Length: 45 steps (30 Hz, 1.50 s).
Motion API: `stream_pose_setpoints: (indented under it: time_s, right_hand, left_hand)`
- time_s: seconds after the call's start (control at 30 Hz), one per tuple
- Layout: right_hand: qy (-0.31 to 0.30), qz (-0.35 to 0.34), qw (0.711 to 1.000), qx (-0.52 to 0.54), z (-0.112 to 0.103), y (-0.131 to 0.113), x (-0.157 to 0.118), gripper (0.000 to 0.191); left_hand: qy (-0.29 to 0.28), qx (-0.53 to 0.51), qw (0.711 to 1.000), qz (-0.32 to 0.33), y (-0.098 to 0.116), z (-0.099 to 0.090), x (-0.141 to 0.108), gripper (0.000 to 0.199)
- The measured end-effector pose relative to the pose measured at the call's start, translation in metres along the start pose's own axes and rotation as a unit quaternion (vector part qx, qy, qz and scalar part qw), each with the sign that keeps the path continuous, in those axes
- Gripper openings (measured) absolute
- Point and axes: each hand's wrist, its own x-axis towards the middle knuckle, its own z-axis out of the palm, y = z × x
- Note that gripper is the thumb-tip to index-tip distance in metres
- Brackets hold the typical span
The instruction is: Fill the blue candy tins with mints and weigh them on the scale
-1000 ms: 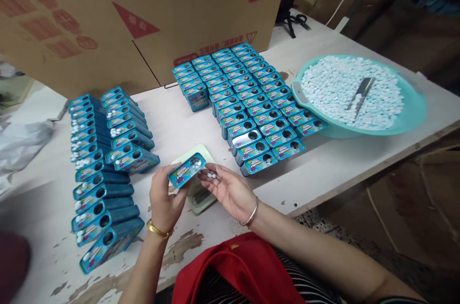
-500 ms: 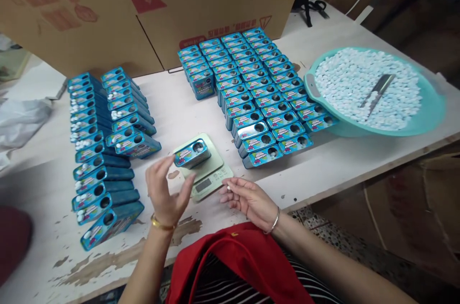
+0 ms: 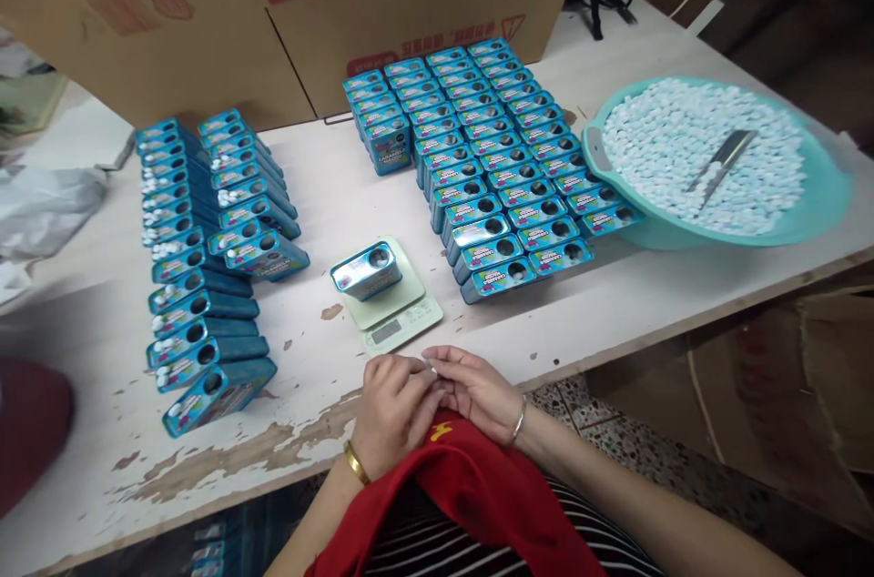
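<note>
Blue tin (image 3: 369,275) stands upright on the pale-green scale (image 3: 413,316). Nearer the body, left hand (image 3: 394,404) and right hand (image 3: 478,388) meet, fingers curled; what they grip, I cannot tell. Matching tins (image 3: 461,192) and a turquoise basin (image 3: 816,195) occupy the tabletop (image 3: 324,195).

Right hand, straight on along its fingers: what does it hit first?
Most likely the left hand: the right hand's fingers point toward it and the fingertips of both sit close together. Whether they already touch is hard to tell from this view.
</note>
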Motion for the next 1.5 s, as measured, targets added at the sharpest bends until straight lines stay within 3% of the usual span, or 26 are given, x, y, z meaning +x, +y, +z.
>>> stream_pose_setpoints:
  time_s: [0.2, 0.3, 0.37, 0.4, 0.47, 0.6, 0.7, 0.87, 0.97, 1.03, 1.1, 1.2, 1.27, 1.4, 1.5]
  right_hand:
    - [-0.010, -0.006, 1.000, -0.006, -0.005, 0.003, -0.001, 0.040]
    - [-0.014, -0.011, 0.999, -0.027, -0.007, 0.004, 0.001, 0.042]
    - [-0.005, -0.016, 0.999, -0.043, -0.008, 0.003, 0.003, 0.046]
    - [0.000, -0.020, 0.999, -0.048, -0.009, 0.003, 0.004, 0.049]
    - [0.001, -0.032, 0.998, -0.053, -0.009, 0.002, 0.007, 0.052]
    - [-0.016, -0.051, 0.996, -0.077, -0.008, 0.001, 0.013, 0.056]
    - [-0.028, -0.055, 0.993, -0.098, -0.007, 0.000, 0.019, 0.059]
    - [-0.039, -0.044, 0.993, -0.100, -0.011, -0.003, 0.033, 0.061]
    - [-0.062, -0.034, 0.994, -0.090, -0.017, -0.003, 0.038, 0.059]
    - [-0.073, -0.027, 0.993, -0.084, -0.021, -0.002, 0.039, 0.057]
    - [-0.069, -0.017, 0.994, -0.081, -0.023, -0.002, 0.039, 0.057]
    - [-0.063, 0.002, 0.995, -0.081, -0.023, -0.003, 0.035, 0.057]
    - [-0.075, 0.007, 0.993, -0.088, -0.022, -0.005, 0.031, 0.055]
    - [-0.084, -0.010, 0.990, -0.116, -0.019, -0.006, 0.024, 0.053]
    - [-0.081, -0.029, 0.987, -0.136, -0.019, -0.003, 0.020, 0.050]
  left_hand:
    - [-0.006, 0.000, 1.000, 0.007, 0.005, -0.001, -0.001, 0.015]
    - [0.055, 0.047, 0.997, 0.011, -0.004, -0.018, 0.014, 0.028]
    - [0.110, 0.116, 0.987, -0.022, -0.019, -0.036, 0.032, 0.046]
    - [0.123, 0.154, 0.979, -0.044, -0.029, -0.046, 0.042, 0.055]
    - [0.096, 0.211, 0.970, -0.075, -0.050, -0.063, 0.065, 0.062]
    - [-0.009, 0.240, 0.967, -0.080, -0.088, -0.081, 0.117, 0.038]
    - [-0.006, 0.258, 0.962, -0.086, -0.109, -0.077, 0.168, 0.035]
    - [0.013, 0.258, 0.961, -0.099, -0.145, -0.054, 0.259, 0.033]
    - [0.034, 0.266, 0.958, -0.099, -0.159, -0.043, 0.283, 0.040]
    - [0.056, 0.269, 0.957, -0.093, -0.160, -0.044, 0.277, 0.047]
    - [0.080, 0.264, 0.959, -0.069, -0.155, -0.055, 0.254, 0.050]
    - [0.103, 0.267, 0.957, -0.045, -0.142, -0.084, 0.197, 0.043]
    - [0.107, 0.307, 0.942, -0.081, -0.137, -0.107, 0.153, 0.038]
    - [0.060, 0.417, 0.888, -0.184, -0.148, -0.134, 0.084, 0.031]
    - [-0.001, 0.440, 0.881, -0.176, -0.158, -0.136, 0.063, 0.016]
